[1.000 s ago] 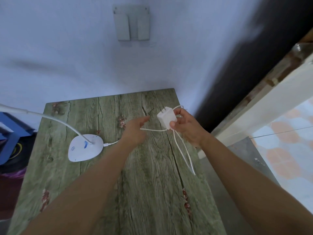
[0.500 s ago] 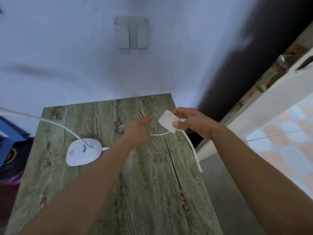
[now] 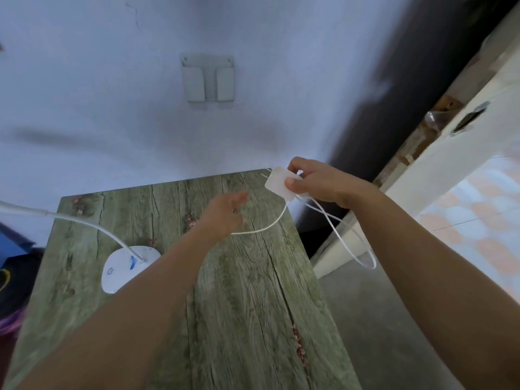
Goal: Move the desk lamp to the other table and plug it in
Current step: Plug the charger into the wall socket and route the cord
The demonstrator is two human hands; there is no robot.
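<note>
A white desk lamp stands on the green wood-grain table (image 3: 247, 305); its oval base (image 3: 123, 266) is at the left, partly hidden by my left forearm, and its thin neck curves off the left edge. My right hand (image 3: 323, 182) grips the white plug adapter (image 3: 281, 182) above the table's far right corner, prongs pointing toward the wall. The white cable (image 3: 346, 243) hangs from it in loops past the table's right edge. My left hand (image 3: 225, 215) hovers over the table with the cable running into its fingers. A grey wall socket (image 3: 207, 77) sits on the wall above.
A white door (image 3: 450, 175) stands ajar at the right, with a dark gap behind it and tiled floor beyond. Grey concrete floor lies right of the table. Blue and dark items sit at the left edge.
My right hand has carried the adapter up and to the right, past the table's far corner. The cable now hangs in longer loops. The view has tilted, showing the socket lower.
</note>
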